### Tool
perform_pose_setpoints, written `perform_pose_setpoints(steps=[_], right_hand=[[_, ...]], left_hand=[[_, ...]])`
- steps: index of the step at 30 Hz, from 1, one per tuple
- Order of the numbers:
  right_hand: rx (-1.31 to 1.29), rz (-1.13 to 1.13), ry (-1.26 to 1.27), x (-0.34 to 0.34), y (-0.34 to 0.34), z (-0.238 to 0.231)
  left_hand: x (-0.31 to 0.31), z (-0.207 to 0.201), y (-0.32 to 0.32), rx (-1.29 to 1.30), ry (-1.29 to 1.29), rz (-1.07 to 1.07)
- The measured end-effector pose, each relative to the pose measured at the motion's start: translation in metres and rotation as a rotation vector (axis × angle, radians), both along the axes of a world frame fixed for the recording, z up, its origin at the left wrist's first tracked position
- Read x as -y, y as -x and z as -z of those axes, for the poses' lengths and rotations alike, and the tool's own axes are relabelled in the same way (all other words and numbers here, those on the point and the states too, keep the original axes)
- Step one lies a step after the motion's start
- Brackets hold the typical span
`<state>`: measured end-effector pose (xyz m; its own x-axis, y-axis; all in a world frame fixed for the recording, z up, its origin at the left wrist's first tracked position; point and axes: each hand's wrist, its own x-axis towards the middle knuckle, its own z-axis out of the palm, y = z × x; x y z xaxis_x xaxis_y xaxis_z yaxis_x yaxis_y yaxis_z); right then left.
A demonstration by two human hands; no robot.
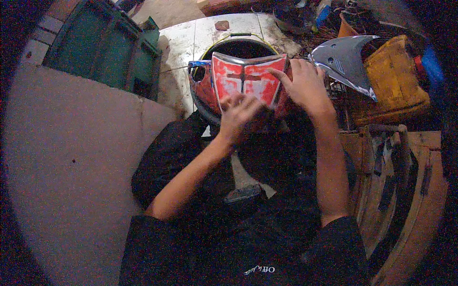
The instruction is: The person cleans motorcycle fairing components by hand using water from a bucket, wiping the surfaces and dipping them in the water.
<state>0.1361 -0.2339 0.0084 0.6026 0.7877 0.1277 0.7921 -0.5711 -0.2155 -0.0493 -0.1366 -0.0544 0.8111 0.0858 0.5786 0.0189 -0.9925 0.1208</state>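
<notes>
A red, shield-shaped plastic panel with a dark upper edge and whitish, worn-looking patches is tilted up in front of me. It looks like a motorcycle body part. My right hand grips its right edge, the thumb on the red face and the fingers over the side. My left hand, slightly blurred, presses curled fingers against the panel's lower part; whatever lies under them is hidden. Behind the panel stands a round black tub, partly covered by it.
A grey plastic fairing and a dirty yellow container lie at the right. Below them stands a worn wooden piece. A green metal cabinet is at the far left, beside a pale flat surface. White tiles lie behind the tub.
</notes>
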Motion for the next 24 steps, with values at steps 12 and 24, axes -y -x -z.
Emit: perform_pose_setpoints(steps=[12, 24], right_hand=[[0.093, -0.016, 0.042, -0.007, 0.002, 0.002], [0.131, 0.008, -0.014, -0.007, 0.004, 0.008]], left_hand=[[-0.023, 0.003, 0.005, 0.091, 0.302, -0.292], [-0.030, -0.011, 0.010, 0.291, 0.529, -0.337]])
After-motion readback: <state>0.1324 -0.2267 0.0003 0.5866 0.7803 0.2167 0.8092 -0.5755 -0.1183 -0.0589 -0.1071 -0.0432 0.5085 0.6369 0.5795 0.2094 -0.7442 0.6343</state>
